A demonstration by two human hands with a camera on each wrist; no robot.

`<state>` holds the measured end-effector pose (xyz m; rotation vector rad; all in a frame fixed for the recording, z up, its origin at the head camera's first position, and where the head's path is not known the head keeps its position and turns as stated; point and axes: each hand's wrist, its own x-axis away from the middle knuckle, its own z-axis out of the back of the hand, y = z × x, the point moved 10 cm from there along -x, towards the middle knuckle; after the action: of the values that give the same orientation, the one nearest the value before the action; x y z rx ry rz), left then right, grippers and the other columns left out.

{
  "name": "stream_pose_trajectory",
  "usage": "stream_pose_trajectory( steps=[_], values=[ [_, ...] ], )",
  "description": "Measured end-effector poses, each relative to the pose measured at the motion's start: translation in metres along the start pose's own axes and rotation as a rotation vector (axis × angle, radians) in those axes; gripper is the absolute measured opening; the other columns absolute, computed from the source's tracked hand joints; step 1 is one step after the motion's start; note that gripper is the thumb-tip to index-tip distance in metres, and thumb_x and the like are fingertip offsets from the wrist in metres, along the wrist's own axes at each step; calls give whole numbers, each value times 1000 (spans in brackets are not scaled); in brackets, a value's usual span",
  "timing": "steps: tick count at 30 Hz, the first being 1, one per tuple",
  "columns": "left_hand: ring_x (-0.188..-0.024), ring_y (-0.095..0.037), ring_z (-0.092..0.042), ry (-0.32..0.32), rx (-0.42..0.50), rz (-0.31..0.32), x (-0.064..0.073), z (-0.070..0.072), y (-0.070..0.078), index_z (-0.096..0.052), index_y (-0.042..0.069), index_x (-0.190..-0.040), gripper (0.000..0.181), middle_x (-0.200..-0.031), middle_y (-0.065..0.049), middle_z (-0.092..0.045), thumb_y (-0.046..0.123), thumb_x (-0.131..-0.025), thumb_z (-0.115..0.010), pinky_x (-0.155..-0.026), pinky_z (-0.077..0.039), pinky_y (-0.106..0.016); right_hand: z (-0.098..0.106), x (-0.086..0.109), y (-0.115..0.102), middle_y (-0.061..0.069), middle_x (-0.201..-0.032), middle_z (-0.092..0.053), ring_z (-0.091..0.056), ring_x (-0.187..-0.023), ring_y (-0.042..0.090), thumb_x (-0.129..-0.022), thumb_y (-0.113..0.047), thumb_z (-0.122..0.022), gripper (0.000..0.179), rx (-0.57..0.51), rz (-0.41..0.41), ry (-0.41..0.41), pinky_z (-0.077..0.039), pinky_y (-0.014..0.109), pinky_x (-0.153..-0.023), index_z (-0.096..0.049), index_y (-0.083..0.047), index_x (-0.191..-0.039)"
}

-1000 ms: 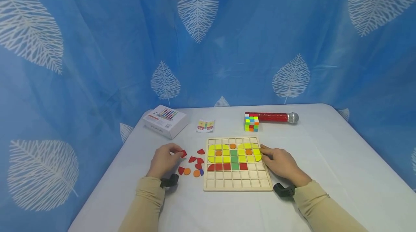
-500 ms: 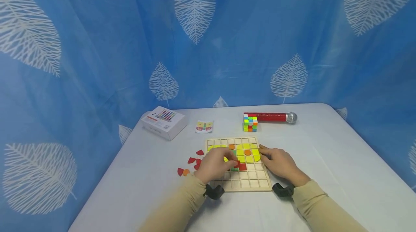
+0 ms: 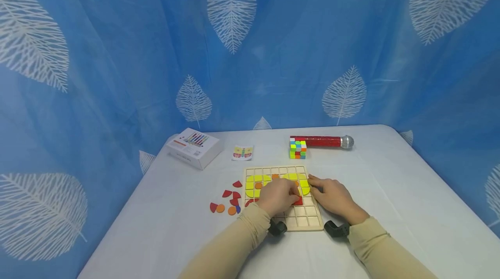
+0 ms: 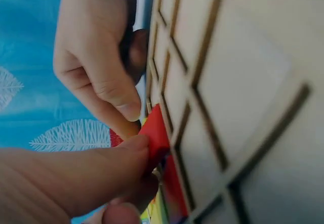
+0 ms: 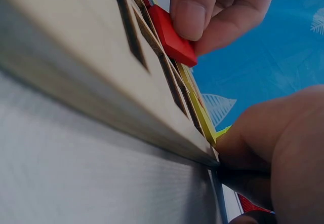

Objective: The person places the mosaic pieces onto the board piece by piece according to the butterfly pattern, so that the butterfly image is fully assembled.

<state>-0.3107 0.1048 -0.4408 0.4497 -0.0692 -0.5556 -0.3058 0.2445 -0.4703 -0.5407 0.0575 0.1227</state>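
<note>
My left hand (image 3: 277, 196) is over the middle of the wooden grid board (image 3: 302, 223), pinching a red square tile (image 4: 156, 133) between thumb and finger. In the right wrist view that red tile is tilted, one edge down close to the grid. Yellow tiles (image 3: 305, 183) and orange discs (image 3: 258, 186) fill cells in the upper rows; part of the red row below is hidden by the left hand. My right hand (image 3: 336, 196) grips the board's right edge, thumb and fingers right at the rim. Left of the board lie loose red quarter-circles (image 3: 237, 184).
Beside the loose red pieces are orange discs (image 3: 220, 208) and a blue piece (image 3: 238, 209). Farther back stand a white box (image 3: 195, 146), a pattern card (image 3: 242, 152), a puzzle cube (image 3: 298, 149) and a red microphone (image 3: 324, 141). A blue leaf-print curtain (image 3: 273, 53) hangs behind the table.
From the loose pieces at the left, my left hand has carried the red tile rightward over the board. My right hand has stayed at the board's right edge.
</note>
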Motion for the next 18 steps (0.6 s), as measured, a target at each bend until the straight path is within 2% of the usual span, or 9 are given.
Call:
stream_pose_trajectory(
  steps=[7, 13, 16, 18],
  values=[
    [-70, 0, -57, 15, -83, -34, 5, -2, 7, -85, 26, -92, 5, -81, 17, -73, 28, -91, -80, -58, -42, -19, -1, -1, 0, 10, -149, -57, -55, -134, 43, -102, -22, -60, 42, 7, -10, -7, -47, 61, -102, -63, -6, -140],
    [-82, 0, -66, 51, -133, -140, 15, 0, 16, -84, 28, -105, 14, -97, 15, -78, 26, -93, -78, -61, -45, -14, 1, 1, 1, 11, -148, -58, -55, -133, 44, -102, -23, -60, 42, 6, -7, -2, -46, 63, -103, -63, -4, -139],
    [-91, -1, -69, 51, -109, -185, 22, 6, 12, -83, 27, -109, 16, -102, 16, -78, 27, -94, -77, -71, -51, -15, 2, 1, 0, 11, -148, -58, -54, -134, 45, -102, -23, -60, 42, -7, -9, -6, -45, 63, -104, -63, -4, -139],
    [-100, -4, -70, 51, -67, -161, 27, 17, -1, -81, 25, -114, 20, -108, 14, -77, 27, -94, -77, -81, -54, -20, 1, 1, -2, 11, -149, -57, -53, -135, 45, -102, -24, -60, 43, -16, -9, -15, -45, 64, -105, -62, -4, -140]
  ],
)
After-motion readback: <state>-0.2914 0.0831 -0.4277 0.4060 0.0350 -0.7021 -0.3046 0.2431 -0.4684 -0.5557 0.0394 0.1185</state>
